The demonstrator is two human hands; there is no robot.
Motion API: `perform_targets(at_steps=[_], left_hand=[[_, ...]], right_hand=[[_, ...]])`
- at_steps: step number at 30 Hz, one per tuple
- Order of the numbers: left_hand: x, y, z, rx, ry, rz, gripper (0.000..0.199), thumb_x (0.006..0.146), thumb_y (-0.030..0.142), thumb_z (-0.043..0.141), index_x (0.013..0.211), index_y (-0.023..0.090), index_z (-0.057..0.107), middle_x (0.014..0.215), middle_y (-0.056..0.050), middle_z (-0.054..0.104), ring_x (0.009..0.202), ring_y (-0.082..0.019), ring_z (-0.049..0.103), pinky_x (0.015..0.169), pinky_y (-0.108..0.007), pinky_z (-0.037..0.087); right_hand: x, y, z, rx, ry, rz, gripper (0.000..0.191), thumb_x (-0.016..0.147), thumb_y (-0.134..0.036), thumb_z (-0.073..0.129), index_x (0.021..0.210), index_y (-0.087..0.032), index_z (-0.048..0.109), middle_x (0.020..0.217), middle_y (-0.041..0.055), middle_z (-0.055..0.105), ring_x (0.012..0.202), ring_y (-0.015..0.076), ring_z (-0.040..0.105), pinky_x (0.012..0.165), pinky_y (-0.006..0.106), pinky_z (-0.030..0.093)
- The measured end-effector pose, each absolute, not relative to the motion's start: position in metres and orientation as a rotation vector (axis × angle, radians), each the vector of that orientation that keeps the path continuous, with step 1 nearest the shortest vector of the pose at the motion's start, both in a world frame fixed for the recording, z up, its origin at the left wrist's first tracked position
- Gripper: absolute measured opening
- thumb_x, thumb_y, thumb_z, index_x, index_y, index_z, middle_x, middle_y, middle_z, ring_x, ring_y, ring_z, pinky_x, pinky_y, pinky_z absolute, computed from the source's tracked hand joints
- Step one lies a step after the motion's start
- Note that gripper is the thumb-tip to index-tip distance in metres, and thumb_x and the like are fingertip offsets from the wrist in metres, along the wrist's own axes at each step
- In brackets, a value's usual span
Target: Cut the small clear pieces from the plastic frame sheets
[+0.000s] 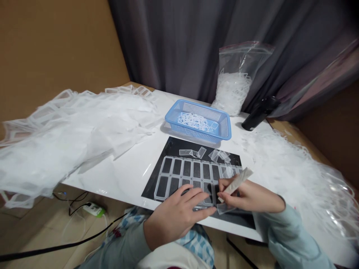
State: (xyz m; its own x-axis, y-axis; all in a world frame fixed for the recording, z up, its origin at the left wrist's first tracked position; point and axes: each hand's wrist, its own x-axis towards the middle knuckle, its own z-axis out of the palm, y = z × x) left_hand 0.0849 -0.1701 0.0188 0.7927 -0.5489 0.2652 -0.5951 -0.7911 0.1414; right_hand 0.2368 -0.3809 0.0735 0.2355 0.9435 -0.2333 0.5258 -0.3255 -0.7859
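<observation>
A translucent plastic sheet with rows of rectangular windows lies on a black mat at the table's front edge. My left hand rests flat across its near edge, fingers spread. Pinched in my right hand is a pale, flat, stick-like tool, slanting down to the sheet's right part; its tip is hidden by my fingers. A clear flap of plastic shows just below that hand. Loose clear rectangles lie along the mat's far side, with another small cluster further right.
Behind the mat stands a blue basket holding thin white rectangular frames. A filled zip bag and a tilted black bottle are beyond it. Piled translucent sheets cover the left side; a heap of plastic frames covers the right.
</observation>
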Motion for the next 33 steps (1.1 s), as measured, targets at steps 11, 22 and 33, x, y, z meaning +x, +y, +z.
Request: perform_targets(at_steps=[11, 22, 33], left_hand=[[0.087, -0.171, 0.023, 2.756, -0.896, 0.325, 0.042, 0.094, 0.019, 0.051, 0.135, 0.027, 0.049, 0.134, -0.005, 0.052, 0.126, -0.022, 0.042, 0.108, -0.042, 0.026], [0.085, -0.170, 0.020, 2.718, -0.887, 0.277, 0.044, 0.094, 0.018, 0.049, 0.137, 0.027, 0.048, 0.138, -0.005, 0.049, 0.128, -0.024, 0.041, 0.109, -0.044, 0.027], [0.085, -0.170, 0.019, 2.705, -0.879, 0.253, 0.046, 0.094, 0.018, 0.048, 0.139, 0.028, 0.046, 0.138, -0.005, 0.049, 0.131, -0.024, 0.039, 0.109, -0.046, 0.029]], right_hand=[[0.228, -0.376, 0.083, -1.940, -1.615, 0.800, 0.023, 0.101, -0.022, 0.043, 0.078, -0.019, 0.037, 0.079, 0.0015, 0.044, 0.074, 0.0159, 0.043, 0.066, 0.029, 0.036], [0.235, -0.384, 0.083, -2.254, -1.472, 0.621, 0.026, 0.094, -0.012, 0.047, 0.074, -0.019, 0.032, 0.074, -0.0015, 0.042, 0.062, 0.0121, 0.038, 0.057, 0.026, 0.029], [0.245, -0.388, 0.088, -2.366, -1.367, 0.360, 0.026, 0.101, -0.022, 0.039, 0.076, -0.020, 0.033, 0.078, -0.0007, 0.043, 0.062, 0.0125, 0.045, 0.058, 0.026, 0.033]])
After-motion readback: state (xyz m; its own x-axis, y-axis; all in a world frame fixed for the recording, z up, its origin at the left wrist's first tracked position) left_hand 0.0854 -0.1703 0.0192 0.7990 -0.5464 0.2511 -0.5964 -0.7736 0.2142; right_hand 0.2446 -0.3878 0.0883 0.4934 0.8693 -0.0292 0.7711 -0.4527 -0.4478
